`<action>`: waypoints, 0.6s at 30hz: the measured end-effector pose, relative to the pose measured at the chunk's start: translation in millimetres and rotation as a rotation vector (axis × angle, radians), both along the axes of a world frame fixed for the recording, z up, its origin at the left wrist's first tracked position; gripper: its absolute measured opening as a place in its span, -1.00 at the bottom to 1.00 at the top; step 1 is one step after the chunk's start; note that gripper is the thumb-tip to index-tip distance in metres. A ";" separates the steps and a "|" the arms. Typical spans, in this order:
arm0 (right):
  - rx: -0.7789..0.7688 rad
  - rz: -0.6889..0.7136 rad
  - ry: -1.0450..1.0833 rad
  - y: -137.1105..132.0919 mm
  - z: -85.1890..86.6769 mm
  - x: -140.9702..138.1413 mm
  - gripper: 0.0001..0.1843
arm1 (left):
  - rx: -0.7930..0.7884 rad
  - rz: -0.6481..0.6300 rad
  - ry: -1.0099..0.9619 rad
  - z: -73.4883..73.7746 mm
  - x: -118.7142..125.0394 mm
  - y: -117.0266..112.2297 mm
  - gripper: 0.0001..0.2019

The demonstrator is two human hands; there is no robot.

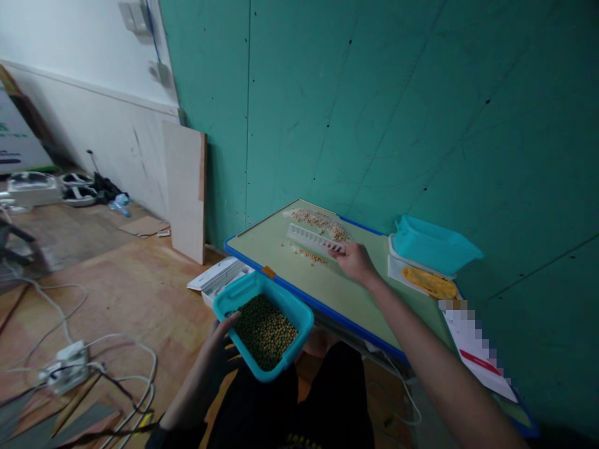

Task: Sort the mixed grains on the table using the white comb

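Note:
My left hand (pixel 216 349) grips the near edge of a teal tub (pixel 238 298) filled with green beans (pixel 264 330), holding it in the air just off the table's front edge, above my lap. My right hand (pixel 354 260) reaches out over the green table top (pixel 327 284) and pinches the right end of a long white slotted tray (pixel 314 239). Tan beans (pixel 321 220) lie scattered behind the tray, and a few more (pixel 311 254) lie in front of it.
At the table's right end sit an empty teal tub (pixel 433 243), white lids with a yellow item (pixel 429 282) and a paper sheet (pixel 477 352). The table has a blue rim (pixel 299 293) against a green wall. White boxes (pixel 219 277), a power strip and cables (pixel 70 368) lie on the floor.

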State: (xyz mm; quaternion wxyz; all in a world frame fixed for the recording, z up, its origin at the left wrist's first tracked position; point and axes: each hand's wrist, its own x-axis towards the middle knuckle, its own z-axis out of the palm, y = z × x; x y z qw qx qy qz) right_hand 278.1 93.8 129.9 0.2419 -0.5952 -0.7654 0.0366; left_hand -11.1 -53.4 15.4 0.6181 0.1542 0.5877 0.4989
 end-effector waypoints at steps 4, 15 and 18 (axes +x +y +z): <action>-0.015 0.020 0.008 27.1 6.0 -18.5 -0.73 | -0.010 0.000 -0.023 -7.2 -6.0 2.0 -0.28; -0.152 0.182 0.180 50.9 -2.1 -31.6 -0.83 | 0.009 -0.009 -0.090 -28.2 -19.5 5.9 -0.18; -0.185 0.205 0.234 48.0 0.0 -27.5 -0.79 | 0.026 -0.006 -0.088 -29.0 -19.8 5.5 -0.18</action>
